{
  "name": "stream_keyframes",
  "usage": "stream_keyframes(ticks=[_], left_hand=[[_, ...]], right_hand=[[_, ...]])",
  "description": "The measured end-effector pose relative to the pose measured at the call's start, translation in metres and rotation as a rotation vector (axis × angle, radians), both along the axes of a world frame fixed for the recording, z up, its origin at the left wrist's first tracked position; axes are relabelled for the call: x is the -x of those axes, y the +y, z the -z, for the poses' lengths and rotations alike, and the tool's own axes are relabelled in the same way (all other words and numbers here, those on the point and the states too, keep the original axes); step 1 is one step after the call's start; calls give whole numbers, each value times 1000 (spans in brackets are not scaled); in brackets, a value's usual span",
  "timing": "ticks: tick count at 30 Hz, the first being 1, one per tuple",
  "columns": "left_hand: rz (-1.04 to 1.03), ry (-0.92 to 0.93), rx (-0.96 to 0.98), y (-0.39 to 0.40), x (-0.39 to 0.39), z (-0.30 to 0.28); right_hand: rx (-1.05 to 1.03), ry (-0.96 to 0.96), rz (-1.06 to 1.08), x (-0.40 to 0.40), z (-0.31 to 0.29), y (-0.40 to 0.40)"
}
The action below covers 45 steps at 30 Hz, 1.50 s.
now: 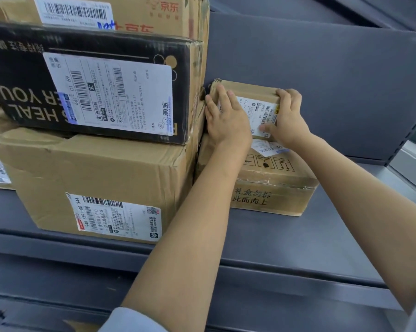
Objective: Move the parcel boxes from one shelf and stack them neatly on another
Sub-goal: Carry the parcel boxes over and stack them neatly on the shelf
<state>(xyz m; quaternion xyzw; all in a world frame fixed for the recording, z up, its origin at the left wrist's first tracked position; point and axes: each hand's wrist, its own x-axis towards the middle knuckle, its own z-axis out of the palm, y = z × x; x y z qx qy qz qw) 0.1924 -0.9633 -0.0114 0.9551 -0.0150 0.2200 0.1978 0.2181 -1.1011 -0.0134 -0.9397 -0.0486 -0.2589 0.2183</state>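
Small labelled brown parcel box point(247, 101) sits atop a larger brown box point(269, 188)

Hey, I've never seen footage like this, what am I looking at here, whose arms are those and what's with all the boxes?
There is one picture, taken by a camera worn on a person's head, looking down at their own bare arms. No machine is involved. They stand at a grey metal shelf loaded with cardboard parcels. The left hand lies on a small brown box, fingers fairly straight, and the right hand grips its other end. That small box sits on a medium brown box. To the left is a taller stack: a large brown box with a black box on top.
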Motion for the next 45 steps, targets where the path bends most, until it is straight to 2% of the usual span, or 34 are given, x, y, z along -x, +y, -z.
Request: stream_keyframes(ticks=[7,11,13,15,17,18,20,24,28,32,35,37,39,42,45], left_hand=[[18,0,2,-2,-5,7],[135,28,56,-1,16,8],[228,15,85,3,35,12],[322,-40,117,10,58,17],[415,-96,142,19,82,26],[459,-124,152,25,93,32],[526,-189,170,35,112,46],[508,-211,151,50,124,64],[481,-182,107,54,117,76],[480,-134,40,53,122,76],[531,-228,50,60,144,73],[591,-342,78,73,171,71],[644,-463,122,93,199,68],[526,-741,132,134,231,64],[211,-869,171,191,240,76]], right_hand=[[44,26,20,-10,2,-2],[-7,87,-39,3,-6,-2],[-199,45,-116,16,-2,-7],[-607,7,-171,39,7,-13],[-1013,73,-135,62,13,-21],[-1071,127,-88,72,15,-26],[-989,229,-29,86,20,-36],[-1127,470,-203,103,29,-33],[-1239,495,-198,101,35,-25],[-1160,587,-147,99,28,-27],[-835,636,-45,91,12,-24],[-638,476,51,76,1,-20],[-508,296,15,61,-9,-7],[-569,247,-66,37,-12,14],[-662,185,-50,25,-8,25]])
